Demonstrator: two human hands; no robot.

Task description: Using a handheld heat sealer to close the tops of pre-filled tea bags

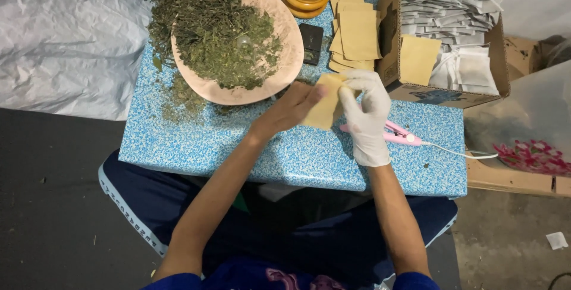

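on the blue speckled table (238, 147) we see a pink bowl (285, 46) heaped with dried green leaves (226, 40), a stack of tan sachets (357, 37), a cardboard box (452, 93) of white bags and a pink sealer (401, 135). nothing blocks our hands. our bare left hand (291, 108) and gloved right hand (366, 108) meet above the table's middle, both pinching one tan sachet (324, 111) between thumb and fingers.

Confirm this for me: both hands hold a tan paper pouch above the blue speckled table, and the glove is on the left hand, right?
Not quite. In the head view the white glove is on the right hand; the left hand is bare. Both do hold the tan paper pouch above the blue speckled table.
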